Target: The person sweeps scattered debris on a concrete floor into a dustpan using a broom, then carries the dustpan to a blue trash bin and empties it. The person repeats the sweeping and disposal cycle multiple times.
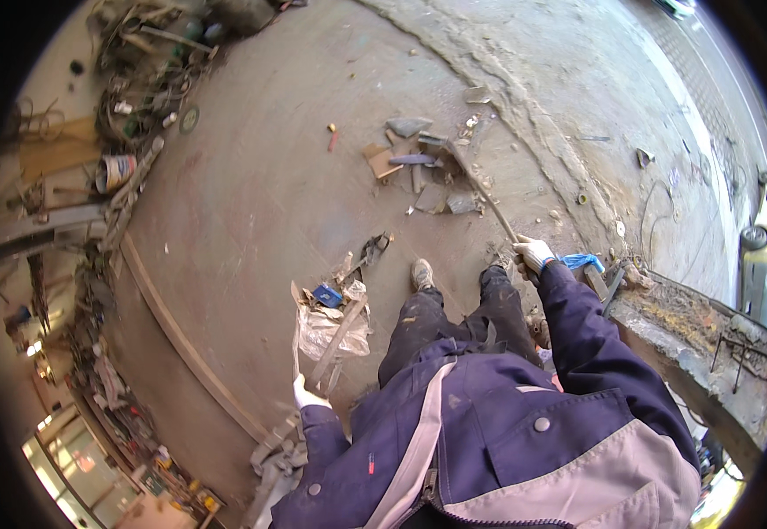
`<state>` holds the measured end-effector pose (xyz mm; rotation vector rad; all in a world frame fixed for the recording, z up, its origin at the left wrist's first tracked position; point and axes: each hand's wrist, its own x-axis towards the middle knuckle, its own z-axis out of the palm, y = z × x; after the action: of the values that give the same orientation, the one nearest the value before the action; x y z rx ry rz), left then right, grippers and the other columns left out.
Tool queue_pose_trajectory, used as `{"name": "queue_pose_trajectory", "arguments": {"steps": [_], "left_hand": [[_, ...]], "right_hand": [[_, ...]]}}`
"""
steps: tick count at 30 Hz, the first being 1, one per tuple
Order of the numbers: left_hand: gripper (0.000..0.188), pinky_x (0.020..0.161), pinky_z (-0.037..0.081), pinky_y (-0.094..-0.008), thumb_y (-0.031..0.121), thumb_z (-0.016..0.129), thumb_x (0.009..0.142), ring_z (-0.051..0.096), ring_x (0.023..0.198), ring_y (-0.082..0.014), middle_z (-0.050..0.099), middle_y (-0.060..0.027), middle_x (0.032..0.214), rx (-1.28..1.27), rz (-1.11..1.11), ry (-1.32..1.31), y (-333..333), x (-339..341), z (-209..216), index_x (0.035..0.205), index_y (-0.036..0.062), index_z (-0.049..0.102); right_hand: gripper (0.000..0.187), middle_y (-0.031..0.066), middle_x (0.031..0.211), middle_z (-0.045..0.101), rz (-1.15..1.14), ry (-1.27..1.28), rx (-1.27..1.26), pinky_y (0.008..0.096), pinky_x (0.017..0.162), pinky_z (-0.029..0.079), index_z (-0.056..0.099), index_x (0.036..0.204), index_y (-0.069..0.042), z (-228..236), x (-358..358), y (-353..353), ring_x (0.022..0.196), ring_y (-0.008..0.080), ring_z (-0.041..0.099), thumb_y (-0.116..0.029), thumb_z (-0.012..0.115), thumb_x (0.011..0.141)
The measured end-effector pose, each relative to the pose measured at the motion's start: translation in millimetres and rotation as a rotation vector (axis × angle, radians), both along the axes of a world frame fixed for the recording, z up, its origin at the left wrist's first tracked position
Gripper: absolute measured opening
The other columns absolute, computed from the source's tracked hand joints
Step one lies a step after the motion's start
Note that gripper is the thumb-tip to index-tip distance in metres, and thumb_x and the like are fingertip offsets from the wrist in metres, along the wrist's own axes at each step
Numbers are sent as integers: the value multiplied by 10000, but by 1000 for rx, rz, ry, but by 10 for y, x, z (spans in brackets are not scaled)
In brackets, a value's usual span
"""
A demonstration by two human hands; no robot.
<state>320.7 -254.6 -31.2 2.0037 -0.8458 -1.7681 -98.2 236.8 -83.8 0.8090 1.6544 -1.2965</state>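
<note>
My right hand (535,253), in a white glove, is closed around the long wooden handle (492,204) of a tool. Its far end reaches a debris pile (433,196) of grey slabs, brown cardboard and broken pieces; I cannot make out the tool's head clearly. At lower left my left hand (309,394), also gloved in white, is closed on the lower end of a thin pale stick (296,331), which points away from me. Beside that stick lies a second heap with crumpled plastic sheeting (337,335), a blue box (327,295) and a wooden board (339,342).
A long curved-looking beam (191,353) lies on the floor at left. Behind it are heaped scrap and a white bucket (116,174). A rough ledge (692,326) stands at right, near a blue plastic bag (582,262). A raised concrete seam (524,123) crosses the dusty floor.
</note>
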Motion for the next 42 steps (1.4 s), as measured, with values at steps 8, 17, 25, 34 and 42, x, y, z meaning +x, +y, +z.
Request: {"name": "queue_pose_trajectory", "arguments": {"steps": [8,17,25,34,42], "left_hand": [[571,975,456,-531,428,624,921,553,1182,-304,580,-119,1282,1,237,-111,-423,1025,-241,1362,75,534],[482,977,448,-503,547,566,899,595,1139,-240,651,-29,1234,23,265,184,99,1398,221,1240,214,633],[406,876,433,-372,472,597,905,577,979,-199,655,-26,1098,-136,301,-99,234,1236,418,1126,135,650],[438,973,435,-375,417,522,976,587,1087,-209,645,-62,1199,-176,229,-31,279,950,357,1236,77,617],[450,970,439,-460,422,621,910,568,1047,-241,615,-66,1138,-50,301,-99,-329,271,245,1217,94,591]], "right_hand": [[624,1,691,522,360,55,-38,289,412,388,427,1552,-147,763,829,-1129,458,110,466,-174,597,952],[241,80,699,639,847,-225,-171,358,428,484,715,1093,-89,-123,1061,-2253,462,177,587,-261,687,928],[545,42,696,570,186,-313,-204,293,381,426,396,1532,-217,-120,486,-1460,430,124,484,-189,544,1008],[112,20,636,526,8,-408,-551,254,330,381,505,940,-141,196,-127,-1918,403,107,446,-217,502,1023],[228,-4,611,515,-199,-347,-506,250,374,376,512,859,-87,-590,-1209,-2736,412,98,429,-242,461,1019]]}}
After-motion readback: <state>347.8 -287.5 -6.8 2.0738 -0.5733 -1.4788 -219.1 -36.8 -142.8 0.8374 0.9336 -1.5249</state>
